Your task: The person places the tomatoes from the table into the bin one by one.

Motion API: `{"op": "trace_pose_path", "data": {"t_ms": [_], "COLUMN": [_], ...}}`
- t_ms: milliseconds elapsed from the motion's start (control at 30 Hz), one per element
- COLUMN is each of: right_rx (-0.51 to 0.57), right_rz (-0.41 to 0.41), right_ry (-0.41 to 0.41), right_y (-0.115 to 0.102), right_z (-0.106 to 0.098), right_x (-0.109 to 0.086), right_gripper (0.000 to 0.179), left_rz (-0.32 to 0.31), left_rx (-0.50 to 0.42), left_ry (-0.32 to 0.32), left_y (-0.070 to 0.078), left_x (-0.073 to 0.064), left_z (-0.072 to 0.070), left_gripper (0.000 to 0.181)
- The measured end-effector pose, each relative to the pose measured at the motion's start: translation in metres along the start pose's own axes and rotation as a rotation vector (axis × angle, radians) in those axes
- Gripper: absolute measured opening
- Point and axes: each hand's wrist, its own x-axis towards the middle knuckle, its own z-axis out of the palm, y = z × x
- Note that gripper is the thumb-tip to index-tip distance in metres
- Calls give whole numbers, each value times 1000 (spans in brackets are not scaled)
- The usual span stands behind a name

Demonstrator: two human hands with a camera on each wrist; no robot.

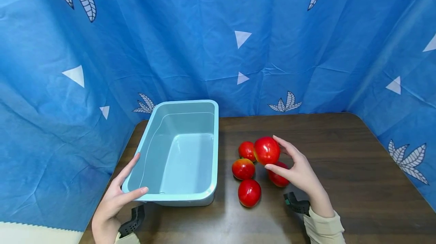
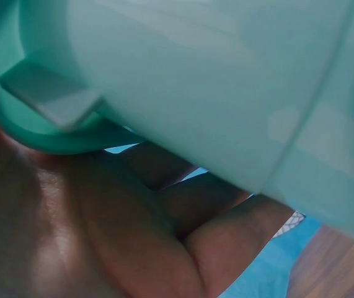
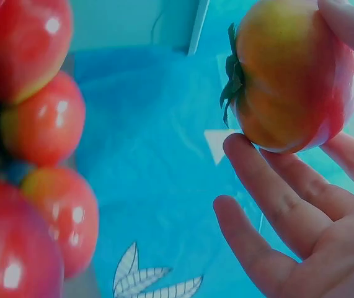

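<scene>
Pinching a glossy tomato above the table

At left, the left hand grips the near-left corner of a pale blue plastic bin, thumb and fingers parted around it. Right of the bin, four smaller-looking tomatoes rest on dark wood. Over them is the raised one, shiny red shading to yellow-orange by its green leafy calyx, between the right hand's thumb and fingertips, that hand half-curled.
</scene>
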Motion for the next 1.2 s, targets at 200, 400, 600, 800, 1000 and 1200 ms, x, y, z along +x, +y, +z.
{"op": "trace_pose_path", "data": {"t_ms": [200,400,600,800,1000,1200], "right_rx": [50,105,173,190,204,223], "right_rz": [-40,-100,-150,-143,-138,-158], "right_ry": [-20,-30,-62,-88,-110,-138], "right_y": [-17,-31,-42,-54,-62,-70], "right_z": [16,33,46,57,68,79], "right_x": [8,17,23,25,28,29], "right_gripper": [78,77,77,81,80,80], "left_rz": [-7,-24,-29,3,20,24], "left_rx": [1,2,12,-3,-10,-3], "left_ry": [5,11,7,0,1,5], "left_y": [0,1,1,0,-1,-1], "left_x": [0,0,1,1,1,1], "left_z": [-1,-1,-2,-1,-1,-1], "left_gripper": [86,86,85,85,86,86]}}
